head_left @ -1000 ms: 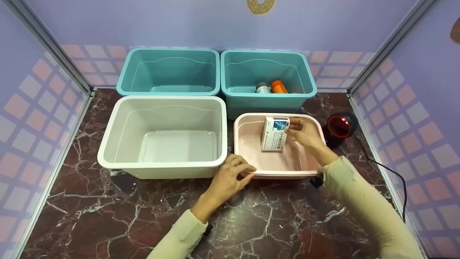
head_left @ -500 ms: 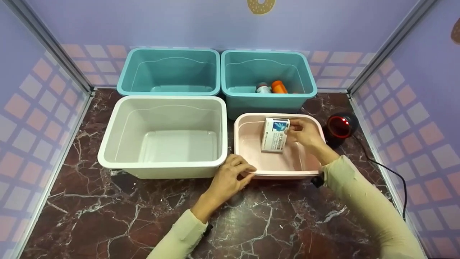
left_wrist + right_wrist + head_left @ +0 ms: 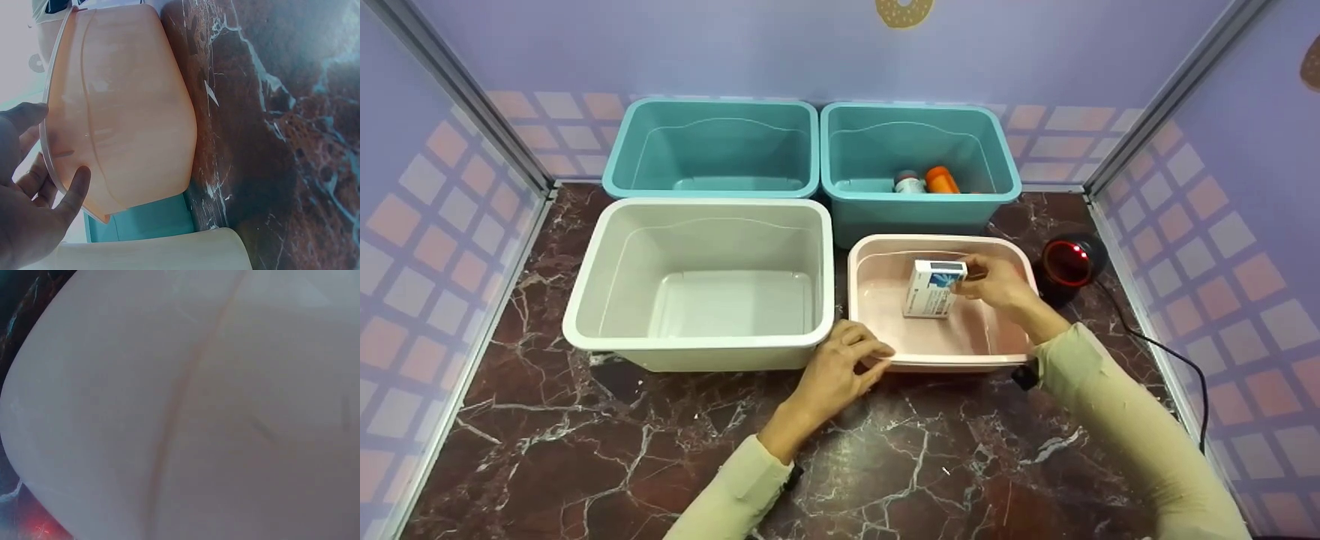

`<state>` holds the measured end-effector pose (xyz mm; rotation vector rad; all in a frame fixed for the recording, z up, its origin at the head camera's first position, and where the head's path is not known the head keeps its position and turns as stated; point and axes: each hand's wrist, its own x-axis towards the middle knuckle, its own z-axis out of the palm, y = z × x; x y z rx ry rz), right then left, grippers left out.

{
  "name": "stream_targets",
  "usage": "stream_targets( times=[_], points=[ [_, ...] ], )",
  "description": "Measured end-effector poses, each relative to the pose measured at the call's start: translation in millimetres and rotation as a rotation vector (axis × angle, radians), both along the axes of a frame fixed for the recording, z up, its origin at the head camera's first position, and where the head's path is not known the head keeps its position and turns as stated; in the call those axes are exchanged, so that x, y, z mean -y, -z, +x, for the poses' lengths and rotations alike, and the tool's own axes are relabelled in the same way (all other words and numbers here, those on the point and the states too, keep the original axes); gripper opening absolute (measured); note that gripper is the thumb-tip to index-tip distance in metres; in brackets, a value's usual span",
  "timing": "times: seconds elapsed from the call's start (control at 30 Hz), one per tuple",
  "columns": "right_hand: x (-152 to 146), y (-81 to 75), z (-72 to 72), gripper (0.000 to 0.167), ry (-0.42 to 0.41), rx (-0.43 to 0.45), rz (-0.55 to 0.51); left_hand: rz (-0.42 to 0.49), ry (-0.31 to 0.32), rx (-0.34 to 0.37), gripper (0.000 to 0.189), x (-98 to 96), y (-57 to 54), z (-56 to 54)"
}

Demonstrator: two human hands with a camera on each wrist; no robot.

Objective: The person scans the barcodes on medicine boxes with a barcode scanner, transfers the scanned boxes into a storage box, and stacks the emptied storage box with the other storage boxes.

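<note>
A small white medicine box point(image 3: 934, 291) with a blue picture stands in the pink bin point(image 3: 877, 359). My right hand point(image 3: 997, 285) pinches the box by its upper right side, thumb and fingers around that edge. At the bin's near left corner, my left hand point(image 3: 840, 371) grips the rim. In the left wrist view, digits of the left hand point(image 3: 28, 197) lie on both sides of the pink bin's rim point(image 3: 49, 73). The right wrist view is filled by the pink bin's outer wall point(image 3: 112, 394), and that hand is hidden there.
A white bin point(image 3: 701, 343) stands to the left. Behind are two teal bins, one left point(image 3: 712, 193) and one right point(image 3: 885, 197); the right one holds a white bottle point(image 3: 909, 184) and an orange bottle point(image 3: 941, 181). A black device point(image 3: 1071, 262) with red light and cable stands at right.
The right hand has tipped the top of the medicine box toward me, so the box stands more upright and its top face shows. The left hand has stayed put.
</note>
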<state>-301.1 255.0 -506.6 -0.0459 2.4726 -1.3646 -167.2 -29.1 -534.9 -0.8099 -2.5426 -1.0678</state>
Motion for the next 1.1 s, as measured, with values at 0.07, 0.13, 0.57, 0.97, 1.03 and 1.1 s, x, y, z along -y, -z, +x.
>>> stream_targets(
  times=[0.07,0.13,0.57,0.97,1.03,1.1],
  points=[
    [-1,0.2,0.9,0.042,-0.028,-0.003,0.015,-0.001,0.001,0.004,0.013,0.2,-0.1,0.2],
    [-1,-0.4,1.8,0.039,-0.046,-0.01,0.022,-0.002,0.001,0.01,0.013,0.3,-0.1,0.2],
    [-10,-12.5,8.9,0.041,-0.035,0.0,-0.021,-0.015,-0.003,0.017,0.012,0.0,-0.2,-0.1],
    [-19,-20.1,13.1,0.034,-0.017,-0.014,-0.052,-0.017,-0.009,0.024,0.012,-0.1,-1.0,0.1],
    [-20,-21.8,14.4,0.033,-0.015,-0.02,-0.071,-0.016,-0.009,0.027,0.012,-0.2,-0.8,0.0],
    [-21,-23.6,15.5,0.032,-0.01,-0.03,-0.093,-0.01,-0.008,0.024,0.012,-0.2,-0.8,0.1]
  ],
)
